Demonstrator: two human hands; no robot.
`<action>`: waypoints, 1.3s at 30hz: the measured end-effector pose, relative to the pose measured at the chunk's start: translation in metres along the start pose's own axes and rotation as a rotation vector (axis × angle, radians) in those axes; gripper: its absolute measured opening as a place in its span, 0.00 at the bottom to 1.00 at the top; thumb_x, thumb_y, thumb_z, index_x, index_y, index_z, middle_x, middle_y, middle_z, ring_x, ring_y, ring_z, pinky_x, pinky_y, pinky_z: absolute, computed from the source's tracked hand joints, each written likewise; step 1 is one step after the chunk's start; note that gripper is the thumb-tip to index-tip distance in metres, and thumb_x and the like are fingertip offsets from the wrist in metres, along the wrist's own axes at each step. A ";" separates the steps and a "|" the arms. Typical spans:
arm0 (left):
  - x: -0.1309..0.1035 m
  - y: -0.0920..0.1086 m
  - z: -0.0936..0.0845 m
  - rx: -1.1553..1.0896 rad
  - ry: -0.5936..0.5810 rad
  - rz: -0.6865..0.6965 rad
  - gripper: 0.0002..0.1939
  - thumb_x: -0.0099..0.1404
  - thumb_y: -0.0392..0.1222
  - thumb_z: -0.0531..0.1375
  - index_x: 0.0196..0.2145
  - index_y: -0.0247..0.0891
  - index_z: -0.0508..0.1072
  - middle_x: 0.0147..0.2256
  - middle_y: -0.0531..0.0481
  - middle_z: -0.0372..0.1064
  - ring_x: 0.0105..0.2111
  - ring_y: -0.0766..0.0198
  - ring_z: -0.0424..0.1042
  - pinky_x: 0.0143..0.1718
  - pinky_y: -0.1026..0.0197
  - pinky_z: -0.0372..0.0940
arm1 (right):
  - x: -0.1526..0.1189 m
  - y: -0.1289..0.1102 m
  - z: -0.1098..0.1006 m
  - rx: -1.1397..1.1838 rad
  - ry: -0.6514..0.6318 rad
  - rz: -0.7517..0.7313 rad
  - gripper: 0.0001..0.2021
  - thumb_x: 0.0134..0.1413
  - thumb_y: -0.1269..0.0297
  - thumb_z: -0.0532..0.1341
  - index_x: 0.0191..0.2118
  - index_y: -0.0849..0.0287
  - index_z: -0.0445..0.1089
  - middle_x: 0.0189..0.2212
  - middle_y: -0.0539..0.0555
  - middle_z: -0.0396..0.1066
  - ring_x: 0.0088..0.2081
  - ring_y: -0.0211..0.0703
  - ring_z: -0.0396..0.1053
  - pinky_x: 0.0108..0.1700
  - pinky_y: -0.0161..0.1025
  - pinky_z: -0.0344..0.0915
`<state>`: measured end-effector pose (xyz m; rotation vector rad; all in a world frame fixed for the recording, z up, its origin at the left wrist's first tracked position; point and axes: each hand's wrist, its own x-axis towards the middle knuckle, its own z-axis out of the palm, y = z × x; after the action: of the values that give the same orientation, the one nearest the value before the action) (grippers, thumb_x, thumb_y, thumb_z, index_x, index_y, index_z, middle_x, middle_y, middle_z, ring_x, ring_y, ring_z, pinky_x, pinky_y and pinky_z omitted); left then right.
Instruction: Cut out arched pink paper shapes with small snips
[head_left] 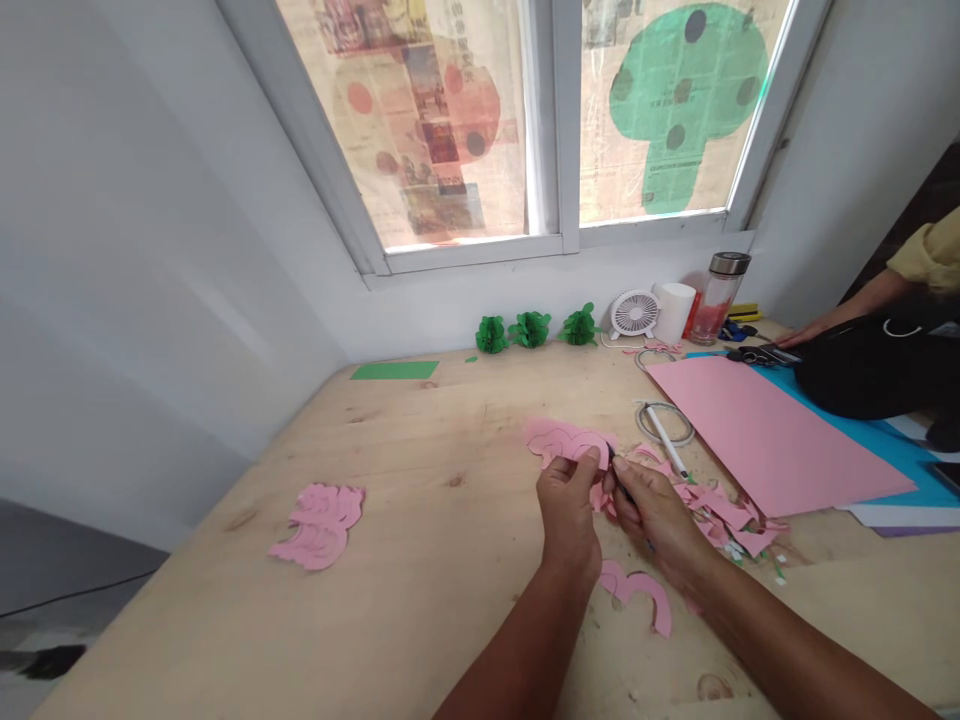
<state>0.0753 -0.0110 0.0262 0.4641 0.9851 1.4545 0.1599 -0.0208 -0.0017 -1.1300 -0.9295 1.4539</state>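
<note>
My left hand [571, 505] pinches a pink paper piece [564, 440] with curved outlines drawn on it, held just above the wooden table [420, 600]. My right hand [656, 510] grips dark scissors [622, 487] at the right edge of that paper; the fingers hide most of them. Below my hands lies a curved pink offcut [651, 592]. Pink paper scraps [731, 515] are heaped to the right of my right hand. Farther left rests a pile of cut pink scalloped shapes [321, 525].
A white pen [666, 440] lies across a tape roll [686, 432]. Pink [780, 440] and blue sheets [862, 430] cover the right side, near another person's hand [806, 332]. Along the wall stand green paper ornaments [531, 329], a fan [634, 314] and a bottle [718, 300]. A green strip [394, 370] lies left.
</note>
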 end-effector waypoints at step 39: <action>0.004 -0.001 -0.004 0.154 -0.040 0.046 0.18 0.46 0.45 0.66 0.12 0.33 0.64 0.12 0.54 0.58 0.15 0.71 0.57 0.18 0.66 0.54 | -0.002 -0.001 0.001 0.032 -0.043 0.015 0.22 0.49 0.43 0.59 0.23 0.60 0.64 0.10 0.41 0.48 0.13 0.28 0.39 0.15 0.30 0.36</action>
<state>0.0717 -0.0088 0.0225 0.6296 1.0646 1.4103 0.1592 -0.0224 0.0000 -1.0882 -0.9267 1.5054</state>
